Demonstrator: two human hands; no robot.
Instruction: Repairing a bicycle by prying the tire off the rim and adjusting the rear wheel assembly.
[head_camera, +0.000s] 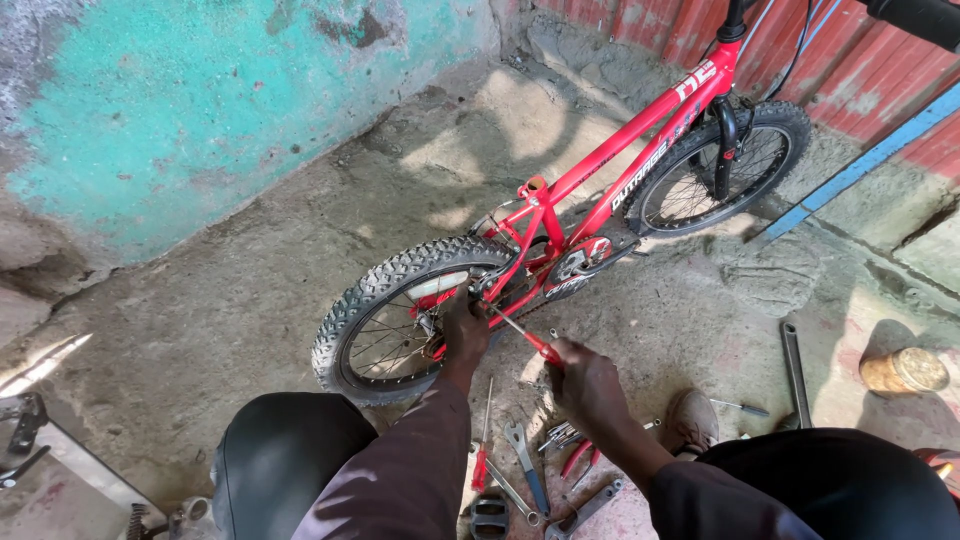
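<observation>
One red bicycle (640, 170), upper right of frame, with two knobby wheels. Two hands. Two red-handled screwdrivers: one held (525, 335), one on the floor (483, 440). About three open-ended spanners (527, 465), bottom centre. One long flat bar (795, 372), right. One tin can (905, 370), far right.

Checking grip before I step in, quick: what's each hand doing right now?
Left hand: pressed against the rear wheel hub area of the red bicycle; grip cannot be told.
Right hand: closed, holding a red-handled screwdriver.
</observation>
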